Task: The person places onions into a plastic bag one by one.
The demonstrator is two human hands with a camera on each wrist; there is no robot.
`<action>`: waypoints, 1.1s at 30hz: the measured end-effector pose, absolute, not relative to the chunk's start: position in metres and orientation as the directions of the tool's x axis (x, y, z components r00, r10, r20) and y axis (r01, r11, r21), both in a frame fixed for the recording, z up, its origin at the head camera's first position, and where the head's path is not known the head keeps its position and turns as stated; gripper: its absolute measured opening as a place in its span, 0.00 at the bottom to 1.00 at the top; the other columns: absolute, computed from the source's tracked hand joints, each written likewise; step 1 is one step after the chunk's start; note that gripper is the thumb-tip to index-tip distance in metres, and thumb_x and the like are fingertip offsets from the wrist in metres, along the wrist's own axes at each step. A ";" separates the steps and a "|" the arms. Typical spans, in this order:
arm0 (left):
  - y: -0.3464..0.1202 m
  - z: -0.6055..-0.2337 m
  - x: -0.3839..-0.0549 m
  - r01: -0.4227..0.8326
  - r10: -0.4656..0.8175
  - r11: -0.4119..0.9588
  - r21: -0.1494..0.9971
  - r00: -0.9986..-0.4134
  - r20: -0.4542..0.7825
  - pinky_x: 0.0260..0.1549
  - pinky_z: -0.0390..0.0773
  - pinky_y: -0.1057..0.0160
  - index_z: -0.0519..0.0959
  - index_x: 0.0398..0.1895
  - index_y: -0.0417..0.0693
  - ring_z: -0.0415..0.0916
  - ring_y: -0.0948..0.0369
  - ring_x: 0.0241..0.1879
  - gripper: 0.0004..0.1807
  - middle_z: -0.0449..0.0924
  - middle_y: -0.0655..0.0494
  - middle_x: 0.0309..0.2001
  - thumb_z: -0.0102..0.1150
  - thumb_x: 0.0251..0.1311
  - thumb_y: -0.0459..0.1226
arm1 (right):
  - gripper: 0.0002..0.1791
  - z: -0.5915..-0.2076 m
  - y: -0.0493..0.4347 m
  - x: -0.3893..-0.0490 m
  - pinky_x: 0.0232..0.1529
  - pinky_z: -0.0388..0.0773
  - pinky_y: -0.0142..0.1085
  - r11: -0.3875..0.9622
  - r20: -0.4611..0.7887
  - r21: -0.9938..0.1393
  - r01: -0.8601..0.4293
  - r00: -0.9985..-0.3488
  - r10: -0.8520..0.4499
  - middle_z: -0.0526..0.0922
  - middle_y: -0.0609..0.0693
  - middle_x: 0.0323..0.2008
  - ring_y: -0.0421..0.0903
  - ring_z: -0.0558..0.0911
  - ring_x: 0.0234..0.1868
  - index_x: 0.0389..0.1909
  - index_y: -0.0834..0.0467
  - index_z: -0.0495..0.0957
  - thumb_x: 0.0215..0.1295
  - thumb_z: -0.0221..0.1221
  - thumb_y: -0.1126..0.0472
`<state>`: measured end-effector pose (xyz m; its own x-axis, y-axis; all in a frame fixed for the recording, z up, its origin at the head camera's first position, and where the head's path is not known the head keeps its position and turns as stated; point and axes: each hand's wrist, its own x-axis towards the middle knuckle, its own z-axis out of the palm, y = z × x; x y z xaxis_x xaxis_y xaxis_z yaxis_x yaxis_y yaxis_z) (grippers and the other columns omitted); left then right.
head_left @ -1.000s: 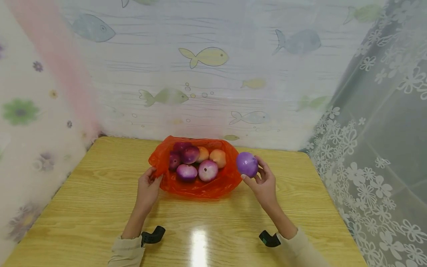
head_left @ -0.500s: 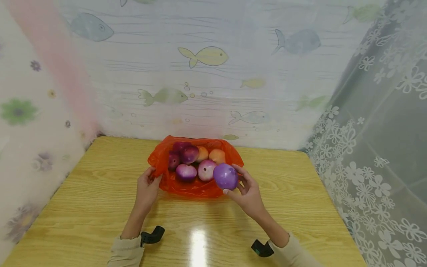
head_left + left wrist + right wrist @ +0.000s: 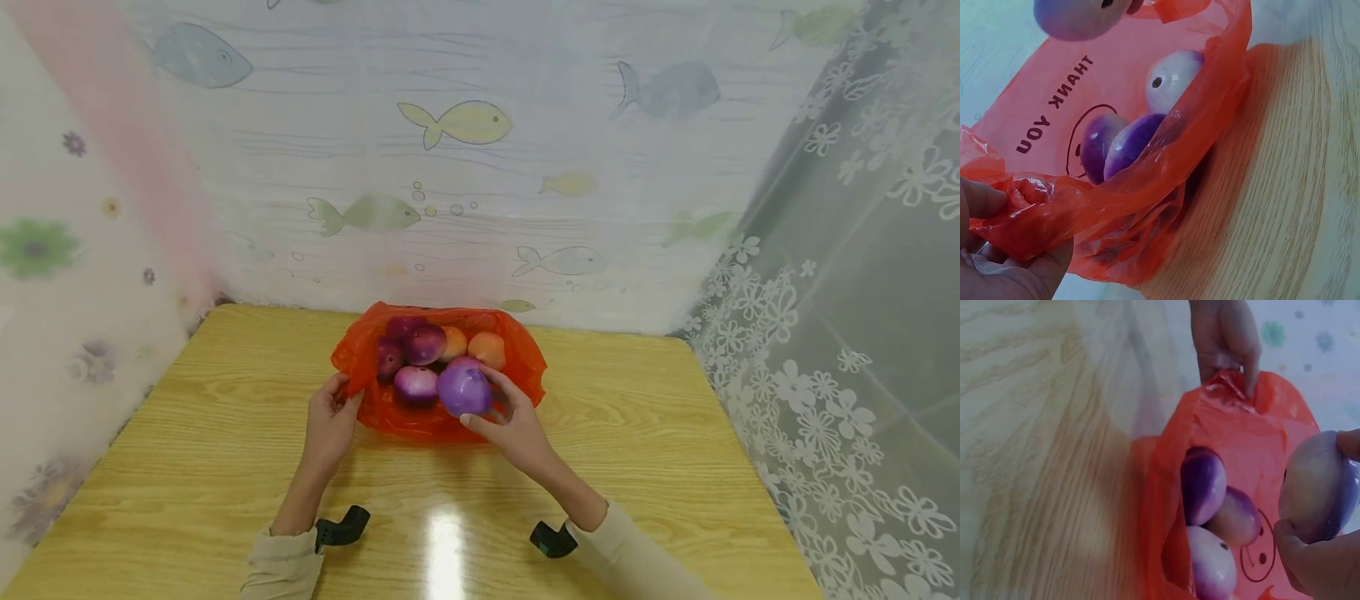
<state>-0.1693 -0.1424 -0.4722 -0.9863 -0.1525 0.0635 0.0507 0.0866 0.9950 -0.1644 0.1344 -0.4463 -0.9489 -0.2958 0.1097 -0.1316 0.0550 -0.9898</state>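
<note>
A red plastic bag (image 3: 525, 392) lies on the table with its mouth open toward me. At its left edge my left hand (image 3: 330, 425) pinches the gathered plastic; the left wrist view shows the bag's folds (image 3: 1029, 231) between thumb and fingers. My right hand (image 3: 520, 429) holds a glossy round purple-and-white fruit (image 3: 459, 392) over the bag's opening, thumb below and fingers on the far side. Inside sit several purple round fruits (image 3: 425, 344), some with a dark hole, and orange fruits (image 3: 486, 350). The held fruit (image 3: 1313, 487) hangs apart from those inside in the right wrist view.
The wooden table (image 3: 217, 467) extends around the bag. A white curtain (image 3: 450, 208) with printed fish hangs behind it, and a lace-flowered curtain (image 3: 847, 350) hangs to the right. Black wrist devices (image 3: 343, 527) are on both forearms.
My right hand has moved left with the purple fruit, from beside the bag's right edge to over its opening. The left hand has kept its grip on the bag.
</note>
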 end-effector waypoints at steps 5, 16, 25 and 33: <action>-0.142 -0.472 -0.170 0.049 -0.157 0.088 0.995 -0.986 0.062 0.42 0.74 0.76 0.71 0.62 0.32 0.71 0.66 0.44 0.16 0.74 0.39 0.59 0.47 0.76 0.30 | 0.38 -0.448 0.122 -0.176 0.61 0.78 0.46 0.064 0.090 -0.992 -0.111 -0.960 -0.265 0.68 0.56 0.69 0.57 0.73 0.65 0.72 0.57 0.67 0.62 0.69 0.68; -0.142 -0.472 -0.169 0.046 -0.148 0.084 0.995 -0.987 0.058 0.44 0.74 0.77 0.70 0.64 0.33 0.71 0.66 0.46 0.17 0.73 0.39 0.60 0.46 0.77 0.30 | 0.42 -0.452 0.112 -0.203 0.67 0.72 0.51 0.159 0.096 -0.979 -0.126 -0.978 -0.185 0.72 0.59 0.67 0.57 0.74 0.65 0.73 0.65 0.63 0.60 0.71 0.63; -0.143 -0.471 -0.169 0.038 -0.154 0.090 0.995 -0.987 0.051 0.44 0.74 0.77 0.70 0.64 0.33 0.71 0.68 0.45 0.17 0.73 0.38 0.61 0.46 0.76 0.30 | 0.41 -0.455 0.110 -0.223 0.66 0.72 0.52 0.146 0.130 -0.978 -0.149 -0.983 -0.128 0.70 0.60 0.66 0.59 0.73 0.62 0.72 0.65 0.64 0.60 0.70 0.65; -0.143 -0.471 -0.169 0.047 -0.153 0.076 0.996 -0.987 0.058 0.45 0.74 0.78 0.71 0.63 0.32 0.72 0.69 0.46 0.17 0.73 0.38 0.61 0.47 0.76 0.29 | 0.42 -0.451 0.107 -0.242 0.62 0.76 0.51 0.222 0.136 -0.963 -0.153 -0.987 -0.090 0.73 0.63 0.65 0.60 0.77 0.60 0.72 0.64 0.64 0.57 0.71 0.66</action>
<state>-0.1685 -0.1431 -0.4706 -0.9865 -0.1530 0.0582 0.0469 0.0763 0.9960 -0.2415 0.1066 -0.4511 -0.9866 -0.0897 0.1364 -0.1533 0.2219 -0.9629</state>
